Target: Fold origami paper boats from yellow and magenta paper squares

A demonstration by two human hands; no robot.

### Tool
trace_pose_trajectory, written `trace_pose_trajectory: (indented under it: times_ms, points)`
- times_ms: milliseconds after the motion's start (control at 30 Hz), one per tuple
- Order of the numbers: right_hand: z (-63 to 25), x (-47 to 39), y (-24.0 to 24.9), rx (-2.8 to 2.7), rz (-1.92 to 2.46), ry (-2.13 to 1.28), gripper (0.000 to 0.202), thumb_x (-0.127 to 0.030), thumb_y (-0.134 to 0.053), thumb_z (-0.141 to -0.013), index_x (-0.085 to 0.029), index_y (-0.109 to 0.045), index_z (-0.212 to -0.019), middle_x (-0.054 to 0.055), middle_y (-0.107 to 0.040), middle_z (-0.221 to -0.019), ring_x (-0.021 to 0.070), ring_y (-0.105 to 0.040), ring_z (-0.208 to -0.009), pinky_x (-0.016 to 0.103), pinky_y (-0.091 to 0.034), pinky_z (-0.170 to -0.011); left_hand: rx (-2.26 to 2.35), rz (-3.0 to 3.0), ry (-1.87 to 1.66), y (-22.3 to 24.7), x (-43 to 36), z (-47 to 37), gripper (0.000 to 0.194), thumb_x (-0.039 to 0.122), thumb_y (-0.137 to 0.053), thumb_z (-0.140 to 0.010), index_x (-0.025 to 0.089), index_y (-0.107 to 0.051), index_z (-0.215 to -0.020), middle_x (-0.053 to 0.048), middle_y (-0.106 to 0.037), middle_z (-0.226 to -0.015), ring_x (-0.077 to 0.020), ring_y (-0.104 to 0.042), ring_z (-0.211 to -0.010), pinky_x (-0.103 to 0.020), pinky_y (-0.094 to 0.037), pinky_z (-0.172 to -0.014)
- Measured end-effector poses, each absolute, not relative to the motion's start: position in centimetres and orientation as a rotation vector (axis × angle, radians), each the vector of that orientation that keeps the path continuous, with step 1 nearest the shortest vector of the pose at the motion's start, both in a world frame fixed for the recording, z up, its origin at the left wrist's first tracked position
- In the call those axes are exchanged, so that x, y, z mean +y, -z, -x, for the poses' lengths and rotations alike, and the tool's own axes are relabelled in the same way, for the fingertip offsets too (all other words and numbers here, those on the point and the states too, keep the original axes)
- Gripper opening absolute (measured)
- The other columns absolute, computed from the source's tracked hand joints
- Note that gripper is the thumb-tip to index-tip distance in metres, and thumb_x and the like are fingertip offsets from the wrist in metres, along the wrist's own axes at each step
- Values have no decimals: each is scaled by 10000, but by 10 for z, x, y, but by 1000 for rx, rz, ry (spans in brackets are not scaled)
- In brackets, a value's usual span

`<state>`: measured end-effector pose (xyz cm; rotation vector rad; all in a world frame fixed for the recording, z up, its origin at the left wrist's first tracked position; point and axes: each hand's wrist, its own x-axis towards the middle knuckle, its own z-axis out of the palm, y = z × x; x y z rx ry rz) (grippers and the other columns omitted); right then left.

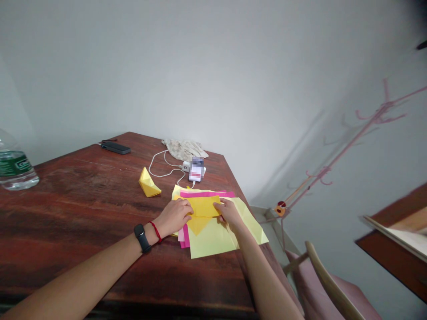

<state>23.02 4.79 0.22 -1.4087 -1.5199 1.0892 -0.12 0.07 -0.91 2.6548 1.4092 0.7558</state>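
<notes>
A folded sheet of yellow origami paper (pixel 203 207) lies between my hands, its upper part a flat band and a pointed flap showing below. My left hand (pixel 174 215), with a black watch and a red cord at the wrist, closes on the paper's left end. At the right end, my right hand (pixel 229 213) pinches the edge between thumb and fingers. Underneath spreads a stack of pale yellow sheets (pixel 216 242) and magenta sheets (pixel 184 238). A folded yellow paper boat (pixel 149 183) stands on the table to the left of the stack.
On the dark wooden table (pixel 83 209) are a phone (pixel 196 171) with white cables, a crumpled cloth (pixel 185 149), a black power bank (pixel 115 146) and a water bottle (pixel 16 164). A chair (pixel 320 280) and a pink coat rack (pixel 350 146) stand to the right.
</notes>
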Motion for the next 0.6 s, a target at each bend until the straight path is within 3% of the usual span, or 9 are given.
trace_pose_trajectory:
  times_ms: [167,233,400,500,600]
  points:
    - [-231,49,-8,-1432,1291,-945,318,-488,-652,-760,-183,-561,-763,-87,-456,-464,62,-381,-294,172,-252,-293,1653,-2282,-1355,1,9,7,215,321,-561,-941,185,-718,-994,-117,-664,-1186,-275,-582,-1141,-455,-447,-1019]
    - [-230,49,-11,-1382,1230,-911,375,-545,-669,-753,-202,-518,-736,-104,-396,-469,56,-356,-303,174,-242,-291,1656,-2085,-1580,-4,15,13,217,304,-539,-944,177,-689,-1036,-122,-659,-1174,-261,-593,-1126,-440,-457,-1012]
    - [-228,48,-16,-1348,1091,-937,456,-628,-666,-754,-193,-554,-831,-85,-454,-538,47,-337,-330,174,-250,-288,1560,-1651,-1657,-13,24,25,374,342,-581,-897,149,-575,-1218,-32,-678,-824,-175,-651,-721,-312,-528,-721]
    - [-230,50,-16,-1330,1085,-905,469,-642,-669,-751,-195,-545,-823,-75,-488,-561,43,-335,-334,173,-256,-290,1525,-1528,-1574,-15,25,26,473,347,-606,-874,128,-526,-1285,39,-617,-622,-142,-600,-549,-254,-482,-579]
    - [-233,52,-15,-1337,1102,-869,473,-649,-663,-753,-199,-530,-811,-69,-518,-575,42,-342,-334,177,-264,-295,1440,-1423,-1488,-16,24,26,534,343,-598,-879,127,-477,-1352,54,-618,-573,-95,-491,-367,-203,-384,-413]
